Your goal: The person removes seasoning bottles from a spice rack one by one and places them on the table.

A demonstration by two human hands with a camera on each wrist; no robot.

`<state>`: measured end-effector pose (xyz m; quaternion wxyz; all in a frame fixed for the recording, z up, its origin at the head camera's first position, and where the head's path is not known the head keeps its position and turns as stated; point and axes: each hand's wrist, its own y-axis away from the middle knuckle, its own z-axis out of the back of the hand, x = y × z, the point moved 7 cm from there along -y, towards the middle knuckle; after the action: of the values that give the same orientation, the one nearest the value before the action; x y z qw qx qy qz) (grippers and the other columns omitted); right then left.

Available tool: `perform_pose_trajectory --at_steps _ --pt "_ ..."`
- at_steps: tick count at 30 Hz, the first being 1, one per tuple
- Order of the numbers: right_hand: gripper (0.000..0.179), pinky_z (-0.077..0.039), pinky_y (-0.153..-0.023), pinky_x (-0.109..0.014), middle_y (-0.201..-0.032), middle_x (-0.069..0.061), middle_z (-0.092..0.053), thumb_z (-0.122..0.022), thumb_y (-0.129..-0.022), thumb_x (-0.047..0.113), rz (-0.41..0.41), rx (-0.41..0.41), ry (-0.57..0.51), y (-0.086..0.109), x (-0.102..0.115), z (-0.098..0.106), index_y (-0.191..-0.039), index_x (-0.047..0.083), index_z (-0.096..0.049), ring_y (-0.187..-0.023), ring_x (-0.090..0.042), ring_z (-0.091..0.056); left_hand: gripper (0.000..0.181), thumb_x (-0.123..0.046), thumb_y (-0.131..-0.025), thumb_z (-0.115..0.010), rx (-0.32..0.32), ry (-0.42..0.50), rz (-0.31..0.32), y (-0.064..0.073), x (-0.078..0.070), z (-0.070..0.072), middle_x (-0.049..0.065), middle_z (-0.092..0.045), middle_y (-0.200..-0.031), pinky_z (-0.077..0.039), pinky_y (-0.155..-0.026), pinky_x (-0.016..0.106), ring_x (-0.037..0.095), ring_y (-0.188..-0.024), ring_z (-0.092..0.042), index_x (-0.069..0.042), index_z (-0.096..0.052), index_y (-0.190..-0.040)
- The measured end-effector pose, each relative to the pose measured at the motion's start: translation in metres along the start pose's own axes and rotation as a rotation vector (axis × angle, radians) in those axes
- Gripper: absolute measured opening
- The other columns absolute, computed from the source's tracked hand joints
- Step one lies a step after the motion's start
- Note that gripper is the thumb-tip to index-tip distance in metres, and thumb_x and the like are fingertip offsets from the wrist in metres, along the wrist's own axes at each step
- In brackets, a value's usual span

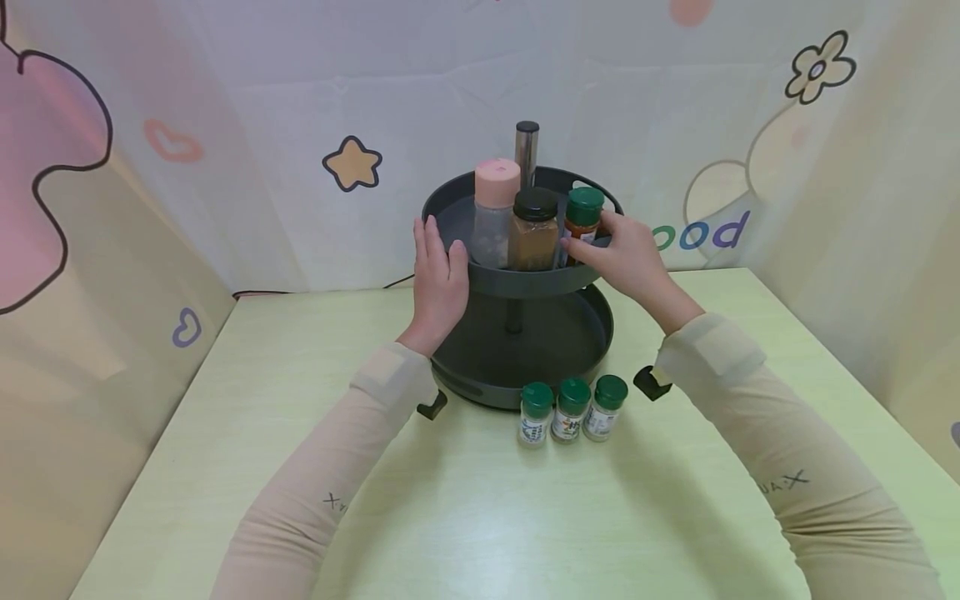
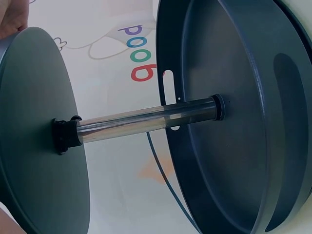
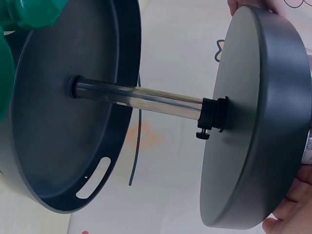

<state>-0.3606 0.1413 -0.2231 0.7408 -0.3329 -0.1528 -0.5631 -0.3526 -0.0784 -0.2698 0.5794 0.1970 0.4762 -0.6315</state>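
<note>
A dark grey two-tier round tray stand (image 1: 517, 285) stands on the table, a metal pole through its middle. On the upper tier are a clear bottle with a pink cap (image 1: 497, 212), a black-capped jar of brown powder (image 1: 534, 232) and a green-capped spice jar (image 1: 582, 215) with reddish contents. My right hand (image 1: 636, 260) pinches this spice jar between thumb and fingers, at the tier's right side. With its fingers straight, my left hand (image 1: 441, 287) rests against the upper tier's left rim. The lower tier (image 2: 219, 161) holds nothing visible.
Three green-capped jars, left (image 1: 534, 417), middle (image 1: 570, 412) and right (image 1: 604, 408), stand in a row on the table before the lower tier. A printed curtain (image 1: 285, 167) hangs behind and at both sides. A thin dark cable (image 2: 163, 170) runs behind the stand.
</note>
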Motion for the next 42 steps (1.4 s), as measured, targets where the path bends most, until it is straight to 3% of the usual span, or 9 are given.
perform_pose_trajectory --at_steps 9,25,34,42 --pt "0.043 -0.041 -0.071 -0.038 -0.109 -0.016 -0.06 -0.056 -0.082 0.035 0.03 -0.02 -0.007 0.002 0.005 0.0 -0.113 0.005 -0.055 -0.092 -0.026 -0.051 0.058 -0.033 -0.094 -0.027 0.001 0.003 -0.004 -0.001 0.0 -0.001 0.005 0.005 -0.15 -0.015 -0.11 0.043 0.021 -0.138 -0.006 -0.009 -0.006 -0.143" --pt "0.039 -0.042 -0.077 -0.044 -0.107 -0.015 -0.061 -0.055 -0.082 0.033 0.079 -0.042 -0.04 0.001 0.013 0.006 -0.111 0.007 -0.055 -0.096 -0.028 -0.052 0.059 -0.034 -0.094 -0.027 0.002 0.0 -0.01 0.0 -0.002 0.0 0.005 0.006 -0.15 -0.014 -0.11 0.042 0.02 -0.138 -0.004 -0.009 -0.006 -0.143" --pt "0.04 -0.041 -0.069 -0.036 -0.102 -0.015 -0.062 -0.056 -0.081 0.034 0.062 -0.064 -0.042 0.002 0.017 0.011 -0.109 0.006 -0.056 -0.088 -0.025 -0.053 0.058 -0.033 -0.094 -0.027 -0.003 0.001 -0.019 0.0 -0.003 0.0 0.006 0.005 -0.15 -0.014 -0.11 0.042 0.021 -0.138 -0.004 -0.008 -0.007 -0.143" --pt "0.042 -0.045 -0.078 -0.043 -0.108 -0.016 -0.06 -0.056 -0.082 0.032 0.044 -0.061 -0.084 0.004 0.021 0.013 -0.115 0.006 -0.052 -0.095 -0.027 -0.053 0.059 -0.035 -0.094 -0.026 -0.012 -0.004 -0.01 0.001 -0.001 0.0 0.003 0.006 -0.15 -0.014 -0.11 0.041 0.019 -0.138 -0.004 -0.01 -0.006 -0.143"
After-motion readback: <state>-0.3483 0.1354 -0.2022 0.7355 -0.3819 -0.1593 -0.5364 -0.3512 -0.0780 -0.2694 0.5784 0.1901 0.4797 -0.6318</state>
